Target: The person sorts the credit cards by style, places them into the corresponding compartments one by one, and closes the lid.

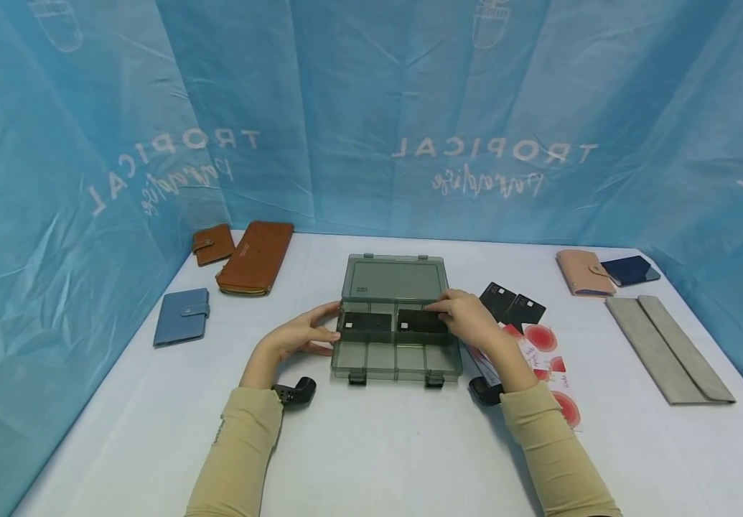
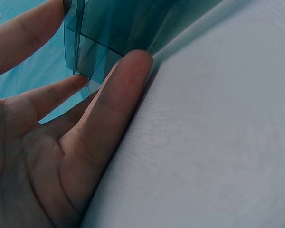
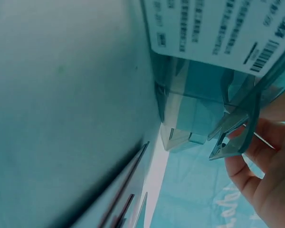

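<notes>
Apparently the step in hand is seating a black card, the right-side card, in the upper row of the divided box, centre of frame, lid raised behind. The left-side card lies in the same row; whether either card sits fully down is not clear. To do it well: keep the card level, line its edges up with the compartment walls, lower gently, and press flat only once no corner catches. Brace the box lightly so it does not skid on the worktop.

Pose: left hand reaches in from lower left, fingers spread, tips at the box's left wall. Right hand comes in from lower right, palm down, fingers bent over the right-side card's outer end; cannot tell whether they pinch it or merely touch.
</notes>
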Demonstrator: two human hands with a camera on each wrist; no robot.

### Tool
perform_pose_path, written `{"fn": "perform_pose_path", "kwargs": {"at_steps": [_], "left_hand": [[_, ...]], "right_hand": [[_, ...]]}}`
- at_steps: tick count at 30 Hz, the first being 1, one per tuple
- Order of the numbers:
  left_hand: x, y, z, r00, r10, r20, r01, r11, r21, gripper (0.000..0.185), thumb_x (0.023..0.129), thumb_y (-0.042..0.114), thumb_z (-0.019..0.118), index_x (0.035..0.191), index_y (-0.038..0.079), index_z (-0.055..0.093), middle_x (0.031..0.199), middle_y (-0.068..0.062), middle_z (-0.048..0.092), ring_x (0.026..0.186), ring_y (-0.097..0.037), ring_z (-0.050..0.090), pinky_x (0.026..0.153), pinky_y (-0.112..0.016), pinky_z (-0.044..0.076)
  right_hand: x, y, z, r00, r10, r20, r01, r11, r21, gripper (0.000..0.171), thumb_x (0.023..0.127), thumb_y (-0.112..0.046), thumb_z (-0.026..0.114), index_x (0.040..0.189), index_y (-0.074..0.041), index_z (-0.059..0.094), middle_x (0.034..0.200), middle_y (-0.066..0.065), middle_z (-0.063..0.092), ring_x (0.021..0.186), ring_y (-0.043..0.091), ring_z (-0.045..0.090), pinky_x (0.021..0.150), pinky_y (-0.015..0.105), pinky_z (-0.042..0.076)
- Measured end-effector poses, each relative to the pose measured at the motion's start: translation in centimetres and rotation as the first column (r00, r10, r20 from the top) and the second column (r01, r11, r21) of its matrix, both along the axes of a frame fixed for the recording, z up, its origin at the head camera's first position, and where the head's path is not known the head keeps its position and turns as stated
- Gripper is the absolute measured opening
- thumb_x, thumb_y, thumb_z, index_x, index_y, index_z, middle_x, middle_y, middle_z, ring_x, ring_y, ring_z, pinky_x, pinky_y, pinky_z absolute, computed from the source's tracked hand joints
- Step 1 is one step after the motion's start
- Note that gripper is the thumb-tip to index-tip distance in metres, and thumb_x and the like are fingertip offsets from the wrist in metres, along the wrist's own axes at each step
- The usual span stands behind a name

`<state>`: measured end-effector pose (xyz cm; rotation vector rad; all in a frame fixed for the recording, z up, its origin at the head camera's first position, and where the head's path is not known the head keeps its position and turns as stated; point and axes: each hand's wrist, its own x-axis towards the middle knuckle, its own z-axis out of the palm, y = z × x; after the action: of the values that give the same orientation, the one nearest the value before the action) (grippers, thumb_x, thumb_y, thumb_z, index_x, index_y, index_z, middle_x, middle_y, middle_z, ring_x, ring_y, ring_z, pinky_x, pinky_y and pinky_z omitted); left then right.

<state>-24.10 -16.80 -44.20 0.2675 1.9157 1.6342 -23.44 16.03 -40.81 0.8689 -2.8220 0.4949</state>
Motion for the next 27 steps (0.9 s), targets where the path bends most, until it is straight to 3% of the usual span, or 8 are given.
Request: {"fn": "perform_pose_path", "kwargs": {"at_steps": [6,11,17,23,27], "left_hand": [[0.0,0.0,0.1,1.0,0.011,-0.004,-0.011,1.0,-0.017,0.079,0.086,0.013,0.063,0.149,0.014,0.016,0.154,-0.011,0.01,0.117,-0.031,0.049,0.091,-0.043,0.048],[0.1,0.1,0.1,1.0,0.015,0.005,-0.015,1.0,-0.02,0.079,0.086,0.011,0.063,0.149,0.014,0.017,0.154,-0.011,0.011,0.115,-0.029,0.05,0.091,-0.043,0.048],[0.1,0.1,0.2,1.0,0.008,0.009,-0.008,1.0,-0.007,0.078,0.086,0.011,0.062,0.149,0.014,0.016,0.154,-0.011,0.01,0.116,-0.031,0.049,0.091,-0.043,0.048],[0.2,0.1,0.3,1.0,0.006,0.005,-0.006,1.0,0.0,0.078,0.086,0.011,0.062,0.149,0.014,0.016,0.154,-0.011,0.009,0.119,-0.033,0.047,0.092,-0.044,0.048],[0.2,0.1,0.3,1.0,0.005,0.003,-0.005,1.0,0.003,0.078,0.086,0.011,0.062,0.149,0.013,0.016,0.154,-0.012,0.009,0.118,-0.033,0.047,0.091,-0.044,0.048]], "right_hand": [[-0.1,0.0,0.1,1.0,-0.021,0.017,0.021,1.0,0.01,0.025,0.087,-0.002,0.06,0.109,-0.008,0.069,0.098,0.008,0.066,0.093,0.026,0.06,0.08,0.044,0.049],[-0.3,1.2,0.7,0.997,-0.017,0.08,0.025,0.995,-0.101,0.026,0.087,-0.003,0.059,0.112,-0.006,0.066,0.103,0.01,0.067,0.099,0.028,0.058,0.087,0.047,0.047],[-1.3,4.7,1.1,0.982,-0.145,0.122,0.169,0.962,-0.215,0.028,0.088,-0.003,0.058,0.116,-0.002,0.063,0.107,0.017,0.064,0.096,0.031,0.058,0.082,0.048,0.048],[-2.9,8.0,0.5,0.945,-0.25,0.212,0.276,0.956,-0.103,0.034,0.088,-0.008,0.057,0.121,0.001,0.057,0.111,0.025,0.058,0.102,0.04,0.053,0.087,0.057,0.041],[-3.8,9.3,0.2,0.878,-0.365,0.309,0.368,0.928,0.048,0.05,0.086,-0.02,0.059,0.131,-0.001,0.048,0.126,0.031,0.046,0.113,0.049,0.041,0.09,0.065,0.034]]}}
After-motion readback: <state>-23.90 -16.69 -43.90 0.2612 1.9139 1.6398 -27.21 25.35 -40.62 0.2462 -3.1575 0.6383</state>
